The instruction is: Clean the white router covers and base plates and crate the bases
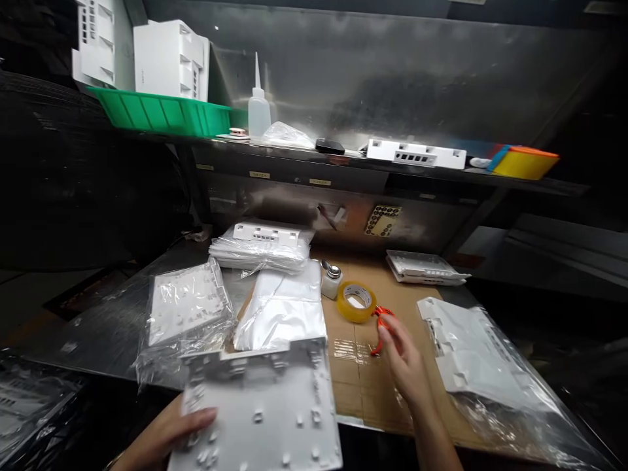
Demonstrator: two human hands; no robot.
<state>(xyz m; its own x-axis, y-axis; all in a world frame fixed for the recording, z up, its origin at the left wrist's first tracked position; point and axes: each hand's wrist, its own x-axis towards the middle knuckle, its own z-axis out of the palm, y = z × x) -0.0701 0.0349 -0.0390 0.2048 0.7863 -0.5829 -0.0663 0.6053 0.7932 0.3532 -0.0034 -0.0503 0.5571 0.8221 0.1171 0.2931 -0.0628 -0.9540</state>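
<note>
A white plastic housing panel, its inner side with small clips facing up, is held at its left edge by my left hand. The thumb lies on top of it and the other fingers are hidden beneath. My right hand is closed with its fingertips on the red handles of a small cutting tool, probably nippers; its jaws are partly hidden by a roll of yellow tape. Beside the roll stands a small pump bottle with a metal top. A stack of clear plastic bags lies behind the panel.
Bagged white panels lie at left and right. More housings rest on a bag pile and at the back right. The shelf above holds a green basket, a squeeze bottle and a yellow bin.
</note>
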